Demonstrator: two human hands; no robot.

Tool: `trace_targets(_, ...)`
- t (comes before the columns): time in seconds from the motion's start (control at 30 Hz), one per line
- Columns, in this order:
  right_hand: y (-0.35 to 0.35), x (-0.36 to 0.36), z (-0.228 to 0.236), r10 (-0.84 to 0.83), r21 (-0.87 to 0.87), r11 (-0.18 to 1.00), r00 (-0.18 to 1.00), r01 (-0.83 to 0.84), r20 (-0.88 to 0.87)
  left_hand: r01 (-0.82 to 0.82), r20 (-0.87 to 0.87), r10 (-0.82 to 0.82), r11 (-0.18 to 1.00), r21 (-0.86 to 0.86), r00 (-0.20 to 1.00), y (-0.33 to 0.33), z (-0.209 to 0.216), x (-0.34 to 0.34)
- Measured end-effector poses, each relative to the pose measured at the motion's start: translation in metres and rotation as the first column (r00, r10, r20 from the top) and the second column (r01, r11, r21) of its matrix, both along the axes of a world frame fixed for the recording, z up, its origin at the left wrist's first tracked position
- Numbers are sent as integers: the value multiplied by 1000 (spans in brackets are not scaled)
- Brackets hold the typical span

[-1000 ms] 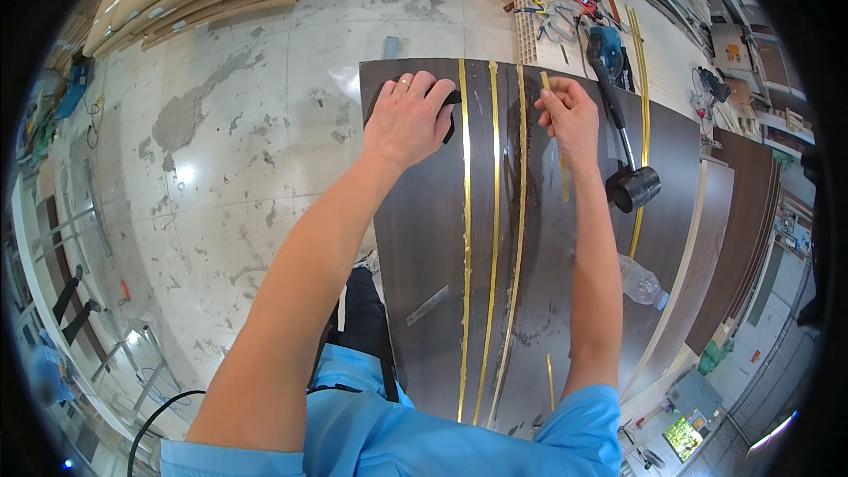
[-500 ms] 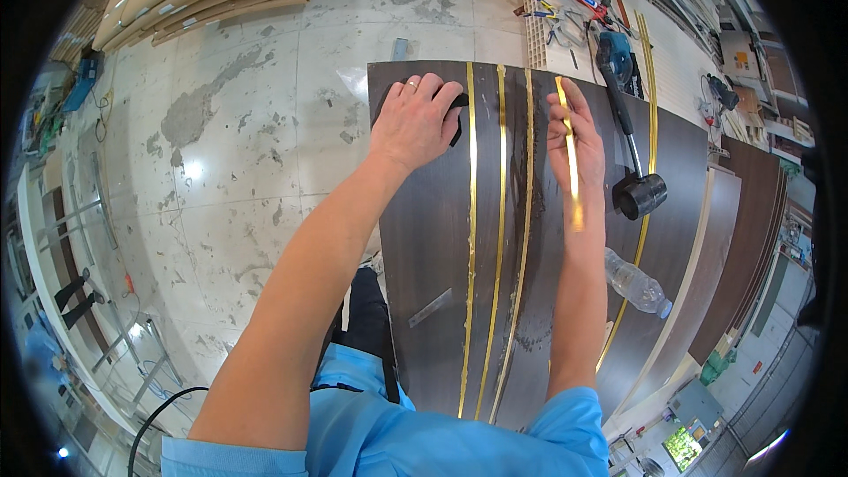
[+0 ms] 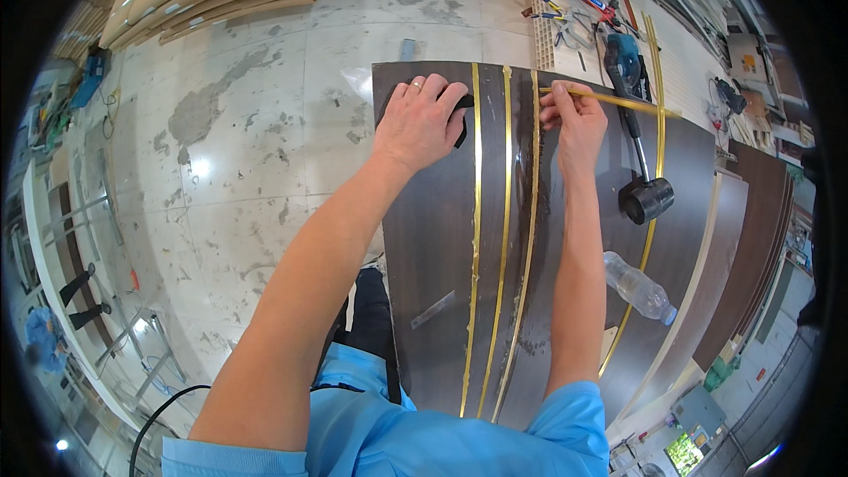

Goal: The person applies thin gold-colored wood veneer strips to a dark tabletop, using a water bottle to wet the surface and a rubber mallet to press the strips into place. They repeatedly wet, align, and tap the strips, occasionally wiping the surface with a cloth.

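Observation:
Near the far left edge of the dark wood-grain panel (image 3: 415, 238), my left hand (image 3: 415, 119) rests with fingers curled round a black object (image 3: 460, 124), mostly covered and of unclear kind. My right hand (image 3: 574, 124) pinches a thin, short gold strip (image 3: 632, 106) between thumb and fingers. The strip lies crosswise above the panel's far part, its right end blurred. Between my hands, gold trim strips (image 3: 507, 212) run lengthwise along the panel. The rightmost of these, a gold-edged line (image 3: 533, 185), sits beside the held strip's left end, with dark smears around it.
A black-headed rubber mallet (image 3: 649, 200) and a plastic bottle (image 3: 638, 287) lie right of my forearm, near long gold strips (image 3: 654, 234). A small metal ruler (image 3: 433, 309) lies on the panel. Pliers (image 3: 570, 31) and a blue power tool (image 3: 622, 57) sit beyond.
My right hand has turned the gold strip from pointing toward me to lying crosswise, pointing right. My left hand stays in place on the black object.

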State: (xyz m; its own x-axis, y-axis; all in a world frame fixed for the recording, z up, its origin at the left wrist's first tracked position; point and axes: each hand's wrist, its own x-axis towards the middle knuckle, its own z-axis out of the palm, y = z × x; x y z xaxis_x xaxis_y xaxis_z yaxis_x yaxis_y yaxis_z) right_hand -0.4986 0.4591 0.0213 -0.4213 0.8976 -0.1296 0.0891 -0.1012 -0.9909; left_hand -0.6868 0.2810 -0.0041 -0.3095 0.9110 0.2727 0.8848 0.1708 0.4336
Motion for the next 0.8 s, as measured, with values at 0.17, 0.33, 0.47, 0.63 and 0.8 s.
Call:
trace_targets(0.17,14,-7,-14,-82,113,991,996,77,33,1,9,-1,1000,3,1000,0,-1,0)
trace_targets(0.33,16,-10,-30,22,201,979,998,-35,65,0,12,0,1000,-24,1000,0,-2,0)
trace_targets(0.47,20,-11,-33,41,250,966,995,-63,93,3,10,-3,1000,-7,1000,0,-3,0)
trace_targets(0.63,27,-7,-28,-1,347,930,942,-123,337,3,-5,-3,1000,-8,1000,0,-4,0)
trace_targets(0.8,19,-3,-29,25,355,925,955,-133,295,7,-11,-7,1000,-13,1000,0,-4,0)
